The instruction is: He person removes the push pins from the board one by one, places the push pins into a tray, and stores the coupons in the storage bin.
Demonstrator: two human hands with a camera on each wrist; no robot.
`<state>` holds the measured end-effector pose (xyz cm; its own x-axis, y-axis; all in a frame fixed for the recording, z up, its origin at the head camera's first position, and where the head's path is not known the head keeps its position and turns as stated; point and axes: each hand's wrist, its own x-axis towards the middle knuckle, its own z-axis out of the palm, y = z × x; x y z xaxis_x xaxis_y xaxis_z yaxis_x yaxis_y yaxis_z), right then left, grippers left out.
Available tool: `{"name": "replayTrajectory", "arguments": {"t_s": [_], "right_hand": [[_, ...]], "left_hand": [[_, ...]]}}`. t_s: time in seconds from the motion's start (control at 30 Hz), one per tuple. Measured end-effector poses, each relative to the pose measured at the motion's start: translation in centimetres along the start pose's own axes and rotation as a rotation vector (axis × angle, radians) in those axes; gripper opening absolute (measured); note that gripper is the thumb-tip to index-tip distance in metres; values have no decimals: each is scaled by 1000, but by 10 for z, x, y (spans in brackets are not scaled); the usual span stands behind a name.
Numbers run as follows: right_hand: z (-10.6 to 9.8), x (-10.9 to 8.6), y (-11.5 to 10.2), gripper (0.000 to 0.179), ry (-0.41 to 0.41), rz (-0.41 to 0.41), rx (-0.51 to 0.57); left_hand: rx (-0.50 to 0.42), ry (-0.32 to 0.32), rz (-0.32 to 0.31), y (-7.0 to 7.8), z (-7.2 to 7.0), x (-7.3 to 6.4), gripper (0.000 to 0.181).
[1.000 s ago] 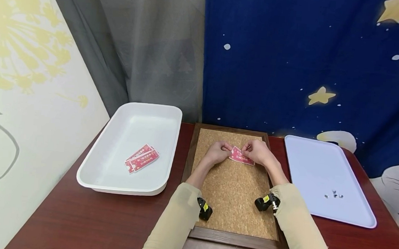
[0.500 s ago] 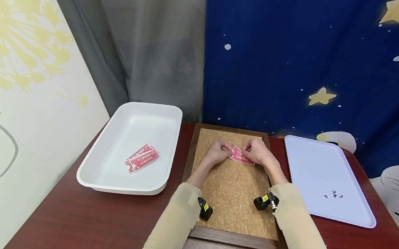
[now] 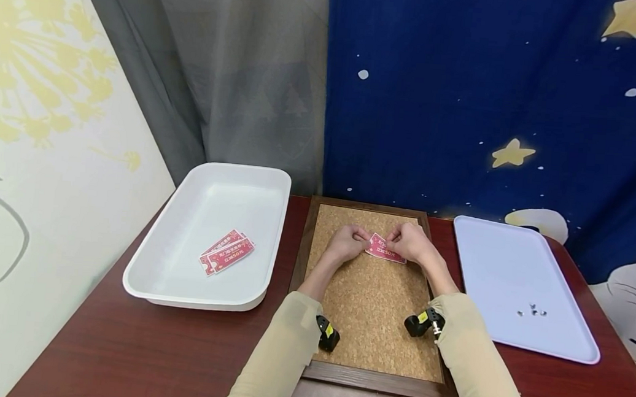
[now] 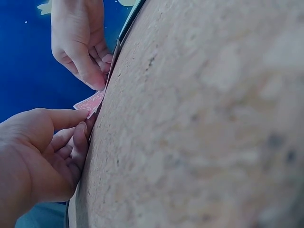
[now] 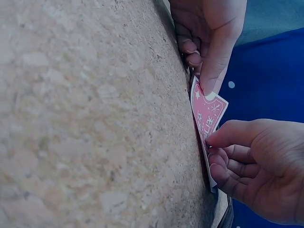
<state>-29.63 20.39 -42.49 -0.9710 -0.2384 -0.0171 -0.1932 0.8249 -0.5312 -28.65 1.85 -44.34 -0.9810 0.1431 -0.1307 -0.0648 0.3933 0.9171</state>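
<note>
A red paper coupon (image 3: 385,250) with white print is at the upper part of the framed cork board (image 3: 373,313). My left hand (image 3: 346,242) pinches the coupon's left end, thumb on its face, as the right wrist view shows. At the coupon's upper middle, the thumb and fingertips of my right hand (image 3: 410,242) come together. A small dark thing (image 5: 209,147) shows between them, mostly hidden; I cannot tell what it is. In the right wrist view, the coupon (image 5: 207,116) stands partly off the cork at the left hand's end.
Left of the board stands a white basin (image 3: 207,197) with overlapping red coupons (image 3: 228,254) inside. On the right, a pale tray (image 3: 504,261) holds several small shiny metal pieces (image 3: 534,311). A blue curtain (image 3: 411,137) hangs behind the reddish-brown table (image 3: 174,348).
</note>
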Motion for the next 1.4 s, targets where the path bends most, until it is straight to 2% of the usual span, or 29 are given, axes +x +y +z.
{"name": "replayTrajectory", "arguments": {"t_s": [0.43, 0.97, 1.13, 1.4], "right_hand": [[0, -1, 5, 4, 34, -41, 23], [1, -6, 10, 6, 62, -15, 86], [3, -8, 13, 4, 72, -36, 115], [4, -19, 16, 5, 84, -66, 123]], "left_hand": [[15, 29, -18, 2, 1, 0, 4], [1, 29, -16, -1, 1, 0, 4], [1, 37, -17, -1, 1, -1, 4], [-6, 49, -6, 1, 1, -6, 4]]}}
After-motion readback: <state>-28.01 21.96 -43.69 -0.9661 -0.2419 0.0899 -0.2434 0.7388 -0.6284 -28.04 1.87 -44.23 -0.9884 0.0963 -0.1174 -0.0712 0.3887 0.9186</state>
